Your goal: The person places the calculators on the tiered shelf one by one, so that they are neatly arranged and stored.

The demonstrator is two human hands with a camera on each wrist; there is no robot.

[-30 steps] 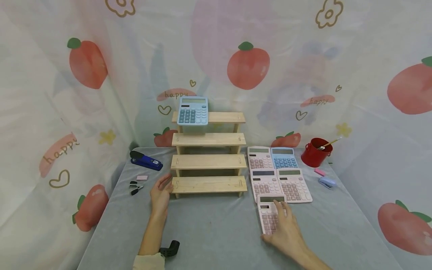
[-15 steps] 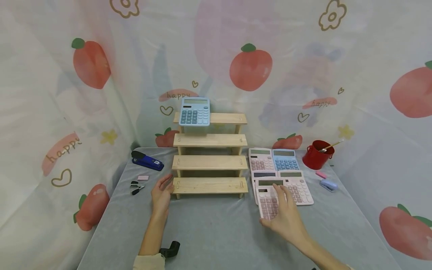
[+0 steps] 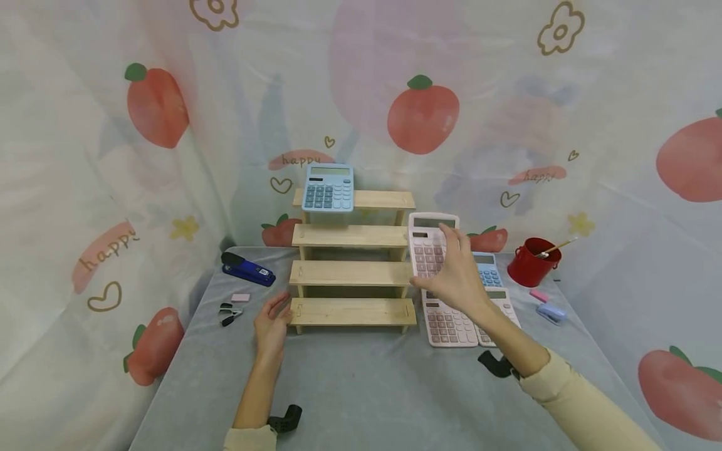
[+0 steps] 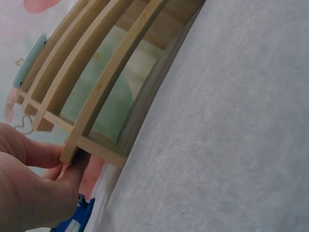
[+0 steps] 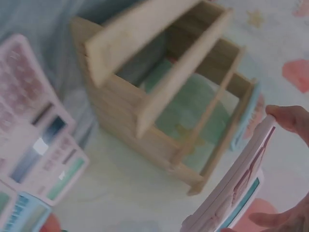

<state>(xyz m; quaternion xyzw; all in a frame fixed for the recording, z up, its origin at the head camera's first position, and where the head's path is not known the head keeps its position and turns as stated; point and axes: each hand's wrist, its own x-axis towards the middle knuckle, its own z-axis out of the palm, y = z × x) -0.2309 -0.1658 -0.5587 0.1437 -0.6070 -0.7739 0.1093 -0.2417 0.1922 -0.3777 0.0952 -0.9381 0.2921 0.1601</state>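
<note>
My right hand point(image 3: 457, 272) holds a pink calculator point(image 3: 427, 250) by its side edges, raised beside the right end of a four-step wooden display stand point(image 3: 352, 312). In the right wrist view, the held calculator point(image 5: 227, 186) is tilted, its keys seen edge-on. With thumb and fingers, my left hand point(image 4: 38, 186) pinches the left end of the stand's lowest step. A light blue calculator point(image 3: 328, 188) leans on the top step, towards its left end. Below the raised one lie pink calculators point(image 3: 448, 329) and a blue calculator point(image 3: 487, 269), partly hidden by the right hand and forearm.
At the back right stands a red bucket point(image 3: 527, 269) with a pencil in it. Near it lie a pink eraser point(image 3: 538, 295) and a small light blue stapler point(image 3: 551, 313). Left of the stand are a dark blue stapler point(image 3: 248, 269), a pale pink block point(image 3: 240, 297) and a small black-handled tool point(image 3: 228, 318).
My right hand has lifted the pink calculator from the front of the group and carried it up and away, towards the stand's right end. The left hand stays at the stand.
</note>
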